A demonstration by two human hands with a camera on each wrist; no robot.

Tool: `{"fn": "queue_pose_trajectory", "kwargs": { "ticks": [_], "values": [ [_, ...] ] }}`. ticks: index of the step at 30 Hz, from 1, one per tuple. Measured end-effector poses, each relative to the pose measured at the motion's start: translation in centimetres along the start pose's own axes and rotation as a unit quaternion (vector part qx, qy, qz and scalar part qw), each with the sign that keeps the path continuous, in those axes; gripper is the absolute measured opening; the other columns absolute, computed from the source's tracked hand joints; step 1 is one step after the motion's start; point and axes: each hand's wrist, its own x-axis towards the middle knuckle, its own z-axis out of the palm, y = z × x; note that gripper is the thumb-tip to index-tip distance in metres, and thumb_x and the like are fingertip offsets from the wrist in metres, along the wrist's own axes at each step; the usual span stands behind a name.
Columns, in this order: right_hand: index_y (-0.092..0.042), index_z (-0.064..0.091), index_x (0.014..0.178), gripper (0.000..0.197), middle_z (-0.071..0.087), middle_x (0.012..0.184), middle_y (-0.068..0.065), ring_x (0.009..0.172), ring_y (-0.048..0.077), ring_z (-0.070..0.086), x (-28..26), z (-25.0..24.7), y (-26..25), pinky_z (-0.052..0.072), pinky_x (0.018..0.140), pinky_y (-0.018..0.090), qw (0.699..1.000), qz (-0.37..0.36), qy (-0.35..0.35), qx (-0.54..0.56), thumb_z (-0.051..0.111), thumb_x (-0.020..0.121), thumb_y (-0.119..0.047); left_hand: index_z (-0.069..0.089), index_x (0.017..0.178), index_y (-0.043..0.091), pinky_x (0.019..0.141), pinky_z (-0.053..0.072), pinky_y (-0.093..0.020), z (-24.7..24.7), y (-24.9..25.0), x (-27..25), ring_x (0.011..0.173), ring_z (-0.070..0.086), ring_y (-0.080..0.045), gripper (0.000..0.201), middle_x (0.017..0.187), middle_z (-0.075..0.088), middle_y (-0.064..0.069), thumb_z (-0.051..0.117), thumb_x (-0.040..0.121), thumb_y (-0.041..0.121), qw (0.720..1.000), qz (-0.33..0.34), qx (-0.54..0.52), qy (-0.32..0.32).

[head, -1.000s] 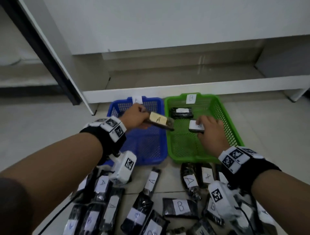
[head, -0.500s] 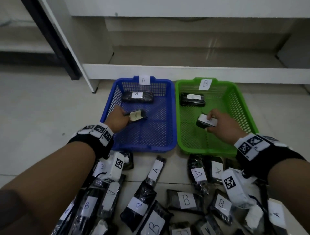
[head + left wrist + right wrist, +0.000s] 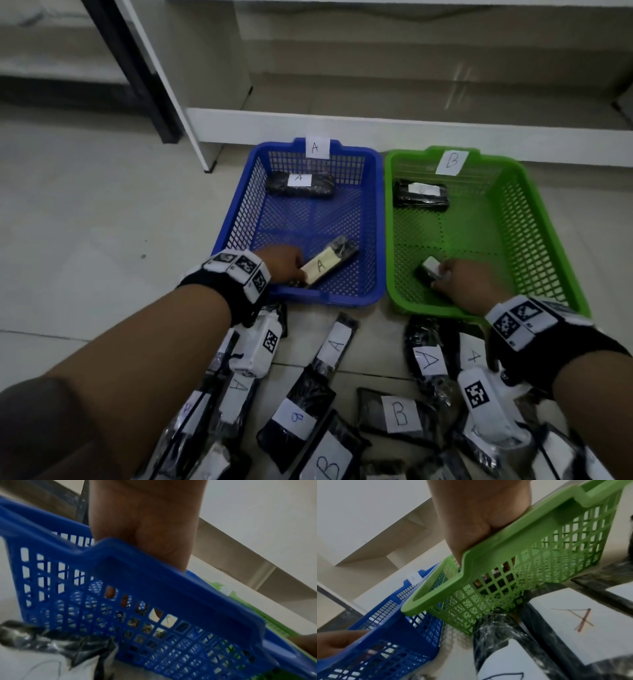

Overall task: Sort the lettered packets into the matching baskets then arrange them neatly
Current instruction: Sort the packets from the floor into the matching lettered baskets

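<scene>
A blue basket [image 3: 373, 219] tagged A and a green basket [image 3: 513, 219] tagged B stand side by side on the floor. My left hand [image 3: 286, 269] reaches over the blue basket's near rim and holds a black packet labelled A [image 3: 329, 262] low at the basket's near end. Another A packet [image 3: 299, 183] lies at its far end. My right hand [image 3: 462, 284] grips a black packet with a white label [image 3: 428, 270] near the green basket's front left corner. A further packet [image 3: 419, 193] lies at that basket's far left. In the wrist views the basket rims [image 3: 154, 568] [image 3: 505, 545] hide my fingers.
Several black packets labelled A or B [image 3: 399, 413] lie scattered on the floor in front of the baskets, under my forearms. A white shelf base [image 3: 376, 126] and a dark post [image 3: 137, 75] stand behind the baskets. Bare tiled floor lies to the left.
Both hands have drawn back toward the baskets' near ends and dropped lower with their packets. The left hand's A packet now lies close to the blue basket's floor. The head view has tilted down.
</scene>
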Motion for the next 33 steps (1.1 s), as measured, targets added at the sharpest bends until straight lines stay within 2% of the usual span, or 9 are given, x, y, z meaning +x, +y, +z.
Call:
{"fn": "queue_pose_trajectory", "kwargs": {
  "ticks": [2,6,10,16,21,24,27,30,33],
  "values": [
    [-0.005,0.06,0.118,0.036,0.061,0.091,0.013,0.081,0.026,0.057,0.2,-0.1,0.0,0.039,0.061,0.027,1.0,0.009,-0.021,-0.017,0.056,0.092,-0.029,0.049,0.131,0.008,0.091,0.041,-0.029,-0.5,0.2,-0.2,0.116,0.053,-0.027,0.042,0.131,0.055,-0.012,0.052,0.095,0.029,1.0,0.012,0.003,0.007],
    [-0.008,0.065,0.103,0.042,0.061,0.083,0.009,0.074,0.024,0.059,0.2,-0.6,0.0,0.046,0.068,0.03,0.998,0.016,-0.012,-0.067,0.047,0.093,-0.045,0.048,0.133,0.013,0.095,0.039,-0.027,-2.3,-1.9,-1.8,0.118,0.052,-0.023,0.041,0.132,0.055,-0.008,0.053,0.094,0.027,0.995,0.042,-0.052,0.07],
    [-0.014,0.063,0.108,0.038,0.061,0.114,0.013,0.102,0.031,0.058,-1.1,-1.6,-2.4,0.042,0.093,0.044,0.989,0.035,0.129,-0.062,0.045,0.093,-0.044,0.056,0.122,0.014,0.085,0.042,-0.027,-3.7,-6.0,-4.2,0.105,0.059,-0.024,0.029,0.116,0.063,-0.008,0.051,0.095,0.021,0.964,0.047,-0.128,0.229],
    [-0.008,0.063,0.102,0.02,0.063,0.1,0.013,0.097,0.032,0.053,-5.0,-1.8,-8.9,0.042,0.087,0.045,0.917,-0.194,0.344,0.062,0.057,0.083,-0.01,0.052,0.116,0.013,0.089,0.039,-0.038,-1.5,-8.9,-9.5,0.104,0.05,-0.021,0.043,0.111,0.055,-0.008,0.043,0.09,0.047,0.89,0.115,0.037,0.44],
    [-0.01,0.062,0.094,0.024,0.063,0.088,0.008,0.08,0.028,0.058,-8.9,1.9,-10.9,0.052,0.067,0.041,0.865,-0.428,0.245,-0.095,0.053,0.073,-0.016,0.052,0.111,0.017,0.091,0.038,-0.04,3.1,-8.6,-12.2,0.105,0.047,-0.022,0.041,0.114,0.05,-0.007,0.044,0.086,0.048,0.856,0.285,0.259,0.344],
    [-0.017,0.06,0.103,0.032,0.063,0.093,0.002,0.081,0.024,0.06,-9.4,4.6,-10.3,0.053,0.063,0.037,0.864,-0.463,0.13,-0.151,0.059,0.071,-0.018,0.057,0.107,0.018,0.081,0.047,-0.033,5.3,-7.4,-11.9,0.089,0.056,-0.018,0.03,0.101,0.059,-0.002,0.048,0.087,0.04,0.848,0.353,0.305,0.252],
    [-0.02,0.064,0.114,0.055,0.067,0.111,0.0,0.096,0.019,0.066,-9.0,6.7,-9.3,0.054,0.073,0.028,0.892,-0.41,0.084,-0.169,0.075,0.06,-0.02,0.055,0.115,0.019,0.076,0.05,-0.03,6.0,-6.5,-11.3,0.085,0.06,-0.017,0.035,0.104,0.059,0.0,0.055,0.085,0.036,0.889,0.298,0.274,0.214],
    [-0.016,0.03,0.146,0.064,0.029,0.153,0.003,0.14,0.023,0.03,-9.0,8.0,-9.1,0.037,0.107,0.036,0.927,-0.353,0.0,-0.129,0.051,0.085,-0.018,0.035,0.142,0.015,0.095,0.044,-0.034,5.9,-6.2,-10.7,0.117,0.052,-0.021,0.056,0.138,0.044,-0.004,0.049,0.092,0.036,0.934,0.221,0.229,0.162],
    [-0.021,0.005,0.151,0.062,0.0,0.158,-0.007,0.146,0.019,-0.004,-9.2,8.8,-8.9,0.017,0.113,0.036,0.938,-0.31,-0.045,-0.152,0.037,0.097,-0.02,0.021,0.149,0.014,0.103,0.037,-0.034,6.1,-5.9,-10.6,0.13,0.04,-0.022,0.065,0.149,0.032,-0.004,0.047,0.094,0.038,0.948,0.173,0.229,0.138]
  ]
}}
